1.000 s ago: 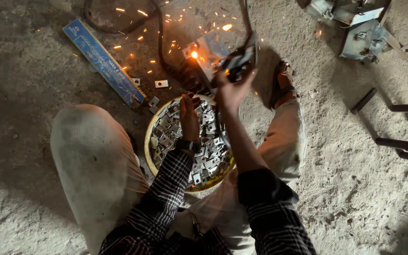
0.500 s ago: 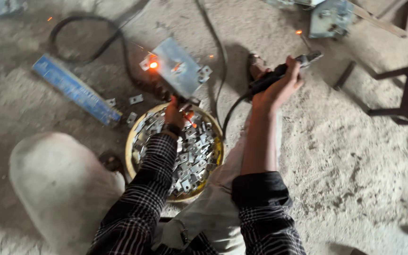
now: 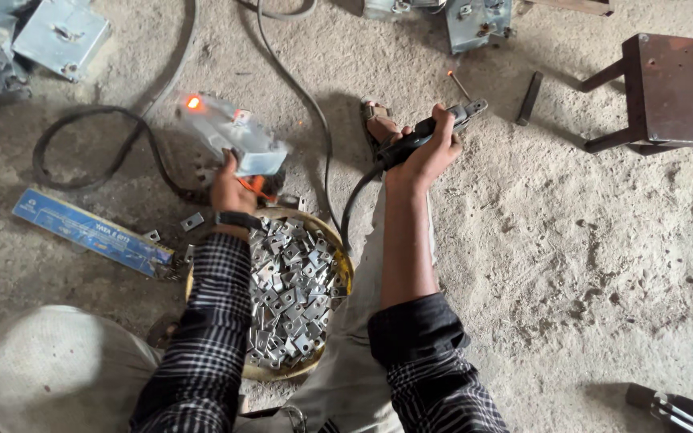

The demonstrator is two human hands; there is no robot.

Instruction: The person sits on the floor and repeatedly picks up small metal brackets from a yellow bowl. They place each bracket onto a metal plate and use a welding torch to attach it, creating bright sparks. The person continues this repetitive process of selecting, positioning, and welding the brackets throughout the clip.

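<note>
Swinging the welding holder (image 3: 431, 132) off to the right, gripped in the right hand (image 3: 427, 152); sparks gone, only a glowing spot left on the metal box (image 3: 230, 132), grasped by the left hand (image 3: 230, 188) above the bowl of brackets (image 3: 294, 289).

A grey sheet-metal box (image 3: 230, 138) lies tilted on the sandy floor, one corner glowing orange from a fresh weld spot, its near edge held in the left hand (image 3: 230, 188). The welding electrode holder (image 3: 427, 136), black-handled with a thin rod sticking out, sits raised in the right hand (image 3: 427, 156), its cable trailing below.
</note>
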